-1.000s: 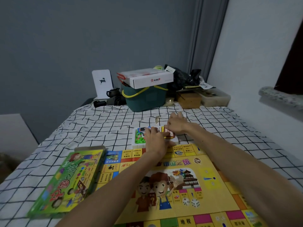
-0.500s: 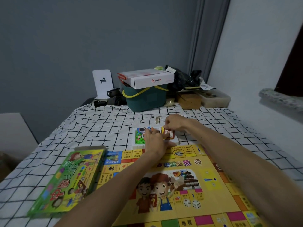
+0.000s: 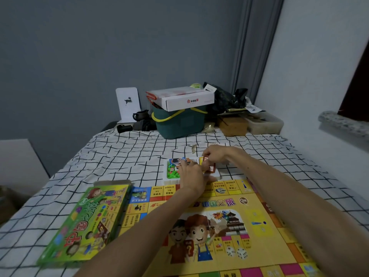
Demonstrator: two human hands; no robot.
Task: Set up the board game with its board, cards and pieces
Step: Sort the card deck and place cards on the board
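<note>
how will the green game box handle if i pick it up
Probably light and slightly bendy: the box looks like thin, flat cardboard. Its far flap looks open, so any contents might slide out if tilted.

A bedroom in a home: a bed [image 3: 127, 156] under a black-checked white sheet, a grey curtain [image 3: 253, 47] in the corner, a green basket [image 3: 179, 122] and cardboard boxes [image 3: 189, 98] piled at its far end.

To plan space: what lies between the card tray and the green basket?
Head view: checked sheet, a small pale scrap, and the right hand's edge.
</note>
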